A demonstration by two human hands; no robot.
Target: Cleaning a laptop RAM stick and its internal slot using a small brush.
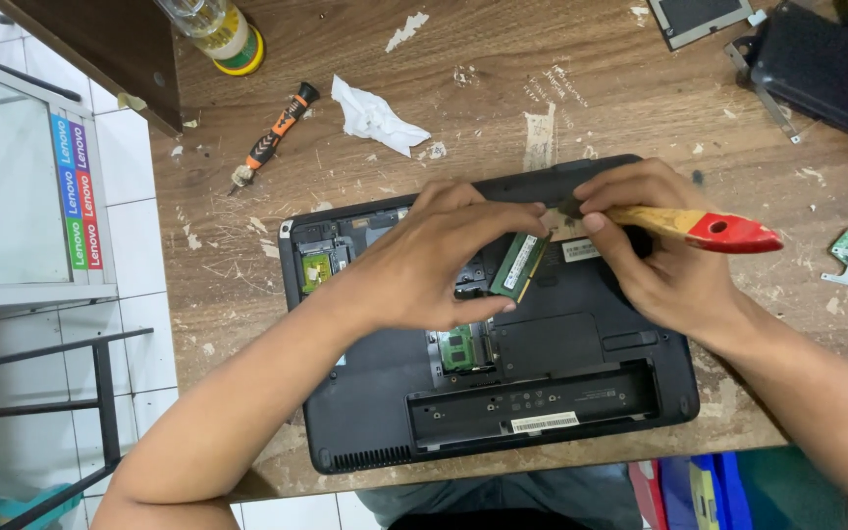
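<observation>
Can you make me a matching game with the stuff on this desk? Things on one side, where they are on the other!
Things:
1. memory stick
2. paintbrush
3. screwdriver
4. crumpled tissue

Places:
A. in the right hand
B. lying on the table left of the tissue
C. between the left hand fingers
D. on the table above the laptop

Pairs: 1-C, 2-A, 3-B, 4-D

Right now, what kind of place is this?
Probably a small computer repair bench. An opened black laptop lies upside down on a scratched wooden table, a screwdriver lies nearby, and the left hand holds a green memory stick.
</observation>
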